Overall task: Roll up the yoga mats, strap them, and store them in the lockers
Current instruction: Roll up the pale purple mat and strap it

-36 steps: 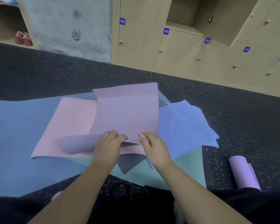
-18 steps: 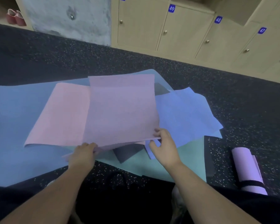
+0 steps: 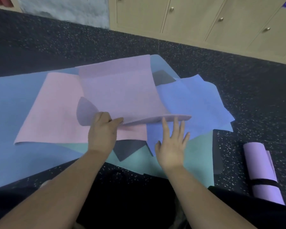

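Two hands: left hand pinches the lilac mat, right hand spread flat; locker label unreadable.

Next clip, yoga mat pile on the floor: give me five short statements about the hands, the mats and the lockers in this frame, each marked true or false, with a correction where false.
1. The left hand pinches the near edge of the lilac mat. True.
2. The right hand grips that same edge. False: its fingers are spread and straight, hovering over the blue mat just below the raised edge; contact cannot be told.
3. A rolled purple mat lies on the floor to the right with a black strap around it. True.
4. The lilac mat lies fully flat. False: its near edge is lifted and curled.
5. The visible locker doors stand open. False: those in view are closed.
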`<state>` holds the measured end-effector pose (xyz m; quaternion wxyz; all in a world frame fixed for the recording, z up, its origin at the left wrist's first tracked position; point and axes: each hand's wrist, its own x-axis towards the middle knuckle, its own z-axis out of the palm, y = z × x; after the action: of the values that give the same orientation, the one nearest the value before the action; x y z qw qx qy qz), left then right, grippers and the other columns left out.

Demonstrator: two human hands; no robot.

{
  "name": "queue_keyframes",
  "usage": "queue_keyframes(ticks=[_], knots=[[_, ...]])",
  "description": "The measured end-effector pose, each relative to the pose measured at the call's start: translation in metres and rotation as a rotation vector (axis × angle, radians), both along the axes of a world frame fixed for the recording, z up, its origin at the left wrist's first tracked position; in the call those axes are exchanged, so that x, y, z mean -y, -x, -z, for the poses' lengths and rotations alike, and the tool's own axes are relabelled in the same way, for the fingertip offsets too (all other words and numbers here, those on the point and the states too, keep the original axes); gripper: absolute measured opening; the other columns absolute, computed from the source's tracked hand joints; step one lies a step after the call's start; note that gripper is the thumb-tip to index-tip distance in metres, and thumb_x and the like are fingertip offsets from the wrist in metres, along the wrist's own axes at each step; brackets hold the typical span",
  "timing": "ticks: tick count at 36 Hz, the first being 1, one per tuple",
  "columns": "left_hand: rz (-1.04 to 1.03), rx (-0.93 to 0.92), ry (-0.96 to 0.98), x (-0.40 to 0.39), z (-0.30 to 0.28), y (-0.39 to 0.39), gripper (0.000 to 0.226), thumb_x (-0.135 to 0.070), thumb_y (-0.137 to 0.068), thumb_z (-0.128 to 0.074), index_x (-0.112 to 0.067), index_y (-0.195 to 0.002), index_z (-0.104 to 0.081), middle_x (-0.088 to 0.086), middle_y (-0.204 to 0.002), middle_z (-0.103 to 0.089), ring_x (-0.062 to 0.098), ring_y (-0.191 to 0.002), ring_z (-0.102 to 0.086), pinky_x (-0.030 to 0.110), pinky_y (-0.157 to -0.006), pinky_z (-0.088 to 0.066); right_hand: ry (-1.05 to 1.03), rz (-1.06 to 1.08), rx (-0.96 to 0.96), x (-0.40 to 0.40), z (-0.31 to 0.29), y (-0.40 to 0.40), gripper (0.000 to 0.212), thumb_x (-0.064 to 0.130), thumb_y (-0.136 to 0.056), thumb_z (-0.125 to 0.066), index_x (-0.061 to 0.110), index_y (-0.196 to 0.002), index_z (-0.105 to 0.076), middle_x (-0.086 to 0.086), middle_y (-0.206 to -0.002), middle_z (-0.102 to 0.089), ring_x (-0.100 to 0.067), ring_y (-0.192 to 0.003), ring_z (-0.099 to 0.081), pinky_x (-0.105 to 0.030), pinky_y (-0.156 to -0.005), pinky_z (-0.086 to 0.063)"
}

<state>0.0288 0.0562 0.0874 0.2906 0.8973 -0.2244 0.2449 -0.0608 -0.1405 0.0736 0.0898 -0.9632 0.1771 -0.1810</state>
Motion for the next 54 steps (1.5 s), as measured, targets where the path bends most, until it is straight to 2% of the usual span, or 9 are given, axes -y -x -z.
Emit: queue_keyframes(ticks=[5,10,14,24,30,35,43,49,54], knots=[[0.099,0.023,-0.161,0.002,0.034,0.015,0.035,0.009,-0.059,-0.062,-0.006,-0.086,-0.078,0.010,-0.064,-0.045,0.025,-0.075,-0.036,0.037,-0.056,-0.045,0.149,-0.200,0.030,-0.009,0.029,-0.004,0.050,0.027,-0.080,-0.057,0.016,-0.130,-0.054,-0.006,-0.130,-0.059,-0.029,-0.130,-0.047,-0.055,-0.109,-0.030],[0.091,-0.147,-0.292,-0.017,0.076,0.039,0.031,-0.002,-0.063,-0.061,-0.008,-0.089,-0.077,0.011,-0.071,-0.049,0.026,-0.078,-0.038,0.040,-0.065,-0.051,0.070,-0.299,-0.079,-0.010,0.058,0.005,0.015,0.020,-0.070,-0.057,0.024,-0.075,-0.071,0.007,-0.067,-0.065,-0.018,-0.065,-0.067,-0.032,-0.072,-0.056],[0.011,-0.176,-0.365,-0.033,0.094,0.044,0.033,-0.026,-0.087,-0.045,-0.007,-0.098,-0.070,0.014,-0.082,-0.054,0.031,-0.082,-0.047,0.043,-0.075,-0.048,-0.030,-0.348,-0.171,-0.024,0.068,0.005,0.036,0.006,-0.057,-0.042,0.020,-0.074,-0.071,0.003,-0.062,-0.063,-0.019,-0.053,-0.061,-0.020,-0.054,-0.048],[-0.263,-0.436,-0.492,-0.035,0.099,0.046,0.033,-0.030,-0.091,-0.036,-0.012,-0.087,-0.064,0.010,-0.076,-0.057,0.033,-0.078,-0.057,0.065,-0.092,-0.036,-0.011,-0.154,-0.250,-0.049,0.080,0.005,0.034,0.011,-0.062,-0.032,0.015,-0.075,-0.064,-0.002,-0.068,-0.059,-0.025,-0.062,-0.058,-0.034,-0.065,-0.025],[-0.238,-0.435,-0.358,-0.027,0.111,0.034,0.018,-0.019,-0.084,-0.041,-0.012,-0.089,-0.057,0.003,-0.066,-0.056,0.029,-0.069,-0.058,0.042,-0.087,-0.023,-0.112,-0.068,-0.334,-0.041,0.089,0.006,0.039,0.009,-0.062,-0.027,0.012,-0.077,-0.063,-0.003,-0.064,-0.060,-0.026,-0.061,-0.060,-0.035,-0.066,-0.034],[-0.166,-0.609,-0.410,-0.025,0.113,0.028,0.033,-0.007,-0.078,-0.029,-0.020,-0.105,-0.044,-0.003,-0.089,-0.053,0.022,-0.087,-0.043,0.032,-0.072,-0.013,-0.227,-0.110,-0.507,-0.032,0.098,0.000,0.037,0.002,-0.090,-0.037,0.012,-0.121,-0.053,-0.008,-0.116,-0.060,-0.029,-0.114,-0.050,-0.038,-0.092,-0.031],[0.016,-0.744,-0.571,-0.039,0.124,0.014,0.056,-0.050,-0.081,-0.015,-0.023,-0.111,-0.054,0.001,-0.112,-0.051,0.026,-0.105,-0.048,0.038,-0.084,-0.027,-0.309,-0.151,-0.611,-0.021,0.105,-0.015,0.037,-0.002,-0.087,-0.039,0.015,-0.120,-0.044,-0.005,-0.125,-0.049,-0.029,-0.115,-0.047,-0.036,-0.094,-0.029],[0.105,-0.850,-0.703,-0.041,0.127,0.005,0.041,-0.049,-0.091,-0.054,-0.033,-0.129,-0.048,0.002,-0.145,-0.025,0.026,-0.132,-0.027,0.039,-0.105,-0.024,-0.267,-0.214,-0.712,-0.018,0.118,-0.021,0.029,0.007,-0.094,-0.040,0.017,-0.121,-0.043,-0.007,-0.127,-0.042,-0.028,-0.119,-0.042,-0.037,-0.095,-0.030],[0.123,-0.672,-0.543,-0.052,0.146,0.012,0.038,-0.050,-0.084,-0.051,-0.028,-0.115,-0.044,0.009,-0.122,-0.048,0.028,-0.112,-0.039,0.054,-0.091,-0.043,-0.144,-0.224,-0.731,-0.022,0.121,-0.028,0.042,0.005,-0.089,-0.042,0.015,-0.129,-0.041,-0.008,-0.132,-0.038,-0.028,-0.124,-0.036,-0.039,-0.097,-0.030]])
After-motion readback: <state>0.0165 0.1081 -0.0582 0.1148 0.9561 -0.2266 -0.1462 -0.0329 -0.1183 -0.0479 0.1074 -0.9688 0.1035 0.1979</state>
